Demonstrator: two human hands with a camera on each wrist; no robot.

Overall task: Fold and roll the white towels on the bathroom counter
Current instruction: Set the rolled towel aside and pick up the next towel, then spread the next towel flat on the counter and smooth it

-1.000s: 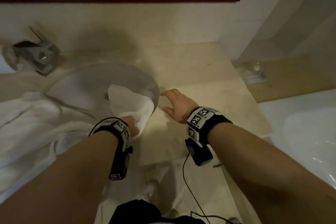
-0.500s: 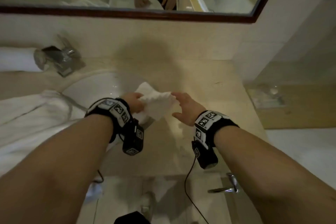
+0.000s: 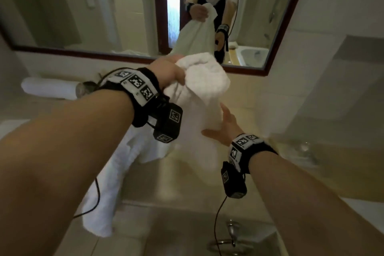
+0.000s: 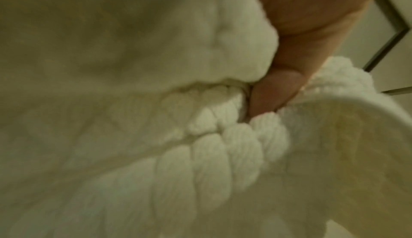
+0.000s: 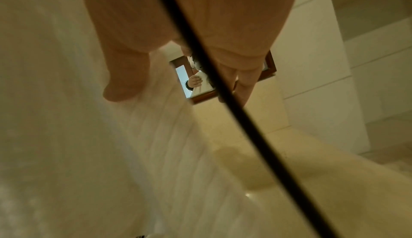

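A white towel (image 3: 204, 91) hangs in the air above the counter (image 3: 187, 176), bunched at its top. My left hand (image 3: 172, 72) grips that bunched top; the left wrist view shows my fingertip (image 4: 274, 94) pinched into the towel's (image 4: 156, 136) thick folds. Lower down, my right hand (image 3: 217, 120) is open, with straight fingers and thumb against the hanging towel's right side. In the right wrist view the thumb (image 5: 125, 83) lies on the cloth (image 5: 89, 136). The towel's lower end is hidden behind my left wrist.
A rolled white towel (image 3: 47, 88) lies at the back left beside the faucet (image 3: 85, 89). More white cloth (image 3: 104, 203) drapes over the counter's front edge on the left. A mirror (image 3: 270, 72) hangs behind, a drawer handle (image 3: 230, 233) sits below.
My left hand has lifted the towel from the sink up to mirror height. My right hand has moved from the bare counter onto the towel's side. The view has tilted upward.
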